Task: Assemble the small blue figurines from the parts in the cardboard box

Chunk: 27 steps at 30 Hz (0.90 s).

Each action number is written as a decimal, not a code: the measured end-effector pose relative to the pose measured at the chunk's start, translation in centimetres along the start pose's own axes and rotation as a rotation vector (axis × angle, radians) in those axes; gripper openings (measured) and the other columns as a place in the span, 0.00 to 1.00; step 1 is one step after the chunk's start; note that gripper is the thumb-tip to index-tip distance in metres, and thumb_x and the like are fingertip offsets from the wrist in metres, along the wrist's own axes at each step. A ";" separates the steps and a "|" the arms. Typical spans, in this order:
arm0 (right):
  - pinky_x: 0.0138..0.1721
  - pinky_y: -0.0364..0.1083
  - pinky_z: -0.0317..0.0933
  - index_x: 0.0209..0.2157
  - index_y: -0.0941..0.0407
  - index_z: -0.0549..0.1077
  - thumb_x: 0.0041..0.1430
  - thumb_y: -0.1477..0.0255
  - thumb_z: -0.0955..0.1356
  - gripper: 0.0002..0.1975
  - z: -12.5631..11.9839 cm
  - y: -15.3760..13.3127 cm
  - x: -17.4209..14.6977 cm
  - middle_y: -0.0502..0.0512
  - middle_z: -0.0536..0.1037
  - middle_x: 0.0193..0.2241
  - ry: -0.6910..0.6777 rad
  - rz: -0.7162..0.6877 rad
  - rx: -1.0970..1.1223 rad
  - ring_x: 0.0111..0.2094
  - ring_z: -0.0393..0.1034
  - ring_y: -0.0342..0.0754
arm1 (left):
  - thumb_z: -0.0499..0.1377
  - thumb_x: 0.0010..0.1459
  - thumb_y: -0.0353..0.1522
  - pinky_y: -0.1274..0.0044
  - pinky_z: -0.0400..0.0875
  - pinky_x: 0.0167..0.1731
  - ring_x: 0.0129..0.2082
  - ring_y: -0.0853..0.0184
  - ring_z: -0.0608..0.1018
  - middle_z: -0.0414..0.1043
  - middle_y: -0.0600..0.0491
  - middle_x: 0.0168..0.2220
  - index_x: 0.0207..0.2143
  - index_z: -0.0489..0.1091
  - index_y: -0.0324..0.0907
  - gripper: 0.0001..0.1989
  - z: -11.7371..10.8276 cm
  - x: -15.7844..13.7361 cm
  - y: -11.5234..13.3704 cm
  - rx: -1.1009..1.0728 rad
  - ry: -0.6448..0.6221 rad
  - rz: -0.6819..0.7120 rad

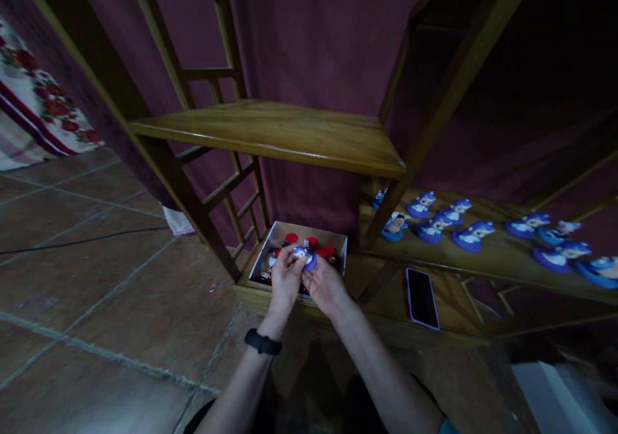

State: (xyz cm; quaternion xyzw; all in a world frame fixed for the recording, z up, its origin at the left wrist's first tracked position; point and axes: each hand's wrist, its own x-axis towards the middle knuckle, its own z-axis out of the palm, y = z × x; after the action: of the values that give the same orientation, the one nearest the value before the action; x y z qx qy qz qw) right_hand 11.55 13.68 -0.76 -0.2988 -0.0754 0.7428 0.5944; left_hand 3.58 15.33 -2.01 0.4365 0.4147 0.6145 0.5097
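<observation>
Between my two hands is a small figurine in blue, white and purple. My left hand pinches it from the left with thumb and fingers. From the right, my right hand grips its purple base. Both hands are over an open cardboard box that stands on the low shelf. Inside the box lie several red, black and white figurines, partly hidden by my hands. A black band is around my left wrist.
Several purple- and blue-based figurines stand on the shelf at right. Below them lies a phone with a dark screen. A wooden shelf board juts out above the box. A black cable crosses the tiled floor.
</observation>
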 end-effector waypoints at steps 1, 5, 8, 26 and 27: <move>0.38 0.40 0.66 0.33 0.60 0.70 0.58 0.71 0.60 0.09 0.0 -0.1 0.0 0.56 0.76 0.31 0.003 0.000 -0.001 0.35 0.71 0.42 | 0.62 0.43 0.31 0.74 0.67 0.38 0.34 0.67 0.74 0.71 0.51 0.33 0.38 0.66 0.40 0.17 0.0 -0.1 0.1 0.027 -0.016 0.014; 0.36 0.40 0.66 0.35 0.60 0.70 0.60 0.69 0.57 0.14 0.2 -0.4 -0.4 0.56 0.76 0.31 -0.015 -0.012 -0.001 0.35 0.71 0.43 | 0.60 0.45 0.31 0.74 0.65 0.41 0.38 0.66 0.73 0.70 0.51 0.36 0.38 0.67 0.41 0.14 0.3 -0.6 0.7 0.139 -0.057 0.119; 0.35 0.41 0.66 0.38 0.60 0.69 0.61 0.66 0.55 0.17 0.4 -0.6 -0.8 0.55 0.76 0.32 -0.039 -0.010 0.000 0.35 0.71 0.43 | 0.59 0.47 0.31 0.74 0.64 0.42 0.38 0.66 0.72 0.70 0.52 0.36 0.38 0.67 0.42 0.13 0.4 -0.9 1.0 0.197 -0.069 0.165; 0.38 0.44 0.63 0.40 0.54 0.69 0.58 0.57 0.56 0.20 0.5 0.5 -0.5 0.51 0.76 0.32 -0.134 -0.092 -0.152 0.38 0.69 0.45 | 0.57 0.50 0.32 0.74 0.64 0.41 0.38 0.67 0.71 0.68 0.52 0.37 0.41 0.62 0.41 0.14 -0.4 -0.8 0.2 0.202 -0.074 0.133; 0.39 0.45 0.62 0.41 0.54 0.69 0.58 0.56 0.55 0.21 0.6 0.5 -0.4 0.51 0.77 0.32 -0.148 -0.079 -0.180 0.38 0.69 0.46 | 0.57 0.50 0.32 0.74 0.64 0.41 0.38 0.67 0.71 0.68 0.52 0.36 0.41 0.62 0.42 0.14 -0.4 -0.7 0.3 0.204 -0.082 0.131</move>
State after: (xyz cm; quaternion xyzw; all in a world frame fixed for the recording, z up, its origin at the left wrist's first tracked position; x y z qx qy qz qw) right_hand 10.90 13.35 -0.41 -0.2922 -0.1969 0.7290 0.5868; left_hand 3.16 14.55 -1.97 0.5371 0.4244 0.5828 0.4379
